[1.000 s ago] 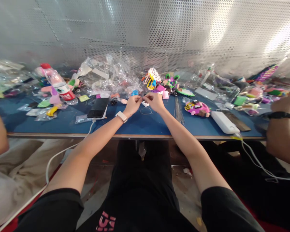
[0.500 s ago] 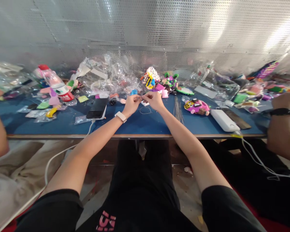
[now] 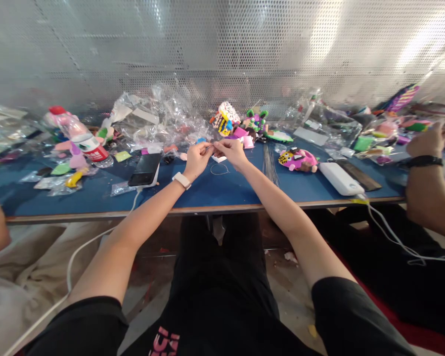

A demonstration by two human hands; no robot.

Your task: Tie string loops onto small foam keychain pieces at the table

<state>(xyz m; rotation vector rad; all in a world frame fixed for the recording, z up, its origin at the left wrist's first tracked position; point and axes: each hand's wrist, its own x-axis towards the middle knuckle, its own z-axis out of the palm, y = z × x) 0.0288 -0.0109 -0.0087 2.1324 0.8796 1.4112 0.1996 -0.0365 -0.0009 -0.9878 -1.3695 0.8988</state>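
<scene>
My left hand [image 3: 199, 159] and my right hand [image 3: 231, 151] meet above the blue table, fingertips pinched close together. Between them is a thin dark strand, mostly hidden by the fingers. Just below, a fine wire loop [image 3: 220, 169] shows against the table; I cannot tell whether it joins the strand. Behind the fingers sits a small white object [image 3: 219, 159], partly covered. A bundle of thin straight wires [image 3: 270, 165] lies right of my right hand. Farther right is a pink and yellow foam figure [image 3: 298, 160].
A phone [image 3: 145, 169] with a white cable and a red-capped bottle [image 3: 92, 147] lie to the left. Crumpled clear bags [image 3: 159, 116] and colourful foam pieces [image 3: 241, 133] line the back. On the right are a white power bank [image 3: 341, 178] and another person's arm [image 3: 428, 183].
The view has shifted slightly. My hands stay pinched together in almost the same place. The neighbour's hand on the right has lifted a little.
</scene>
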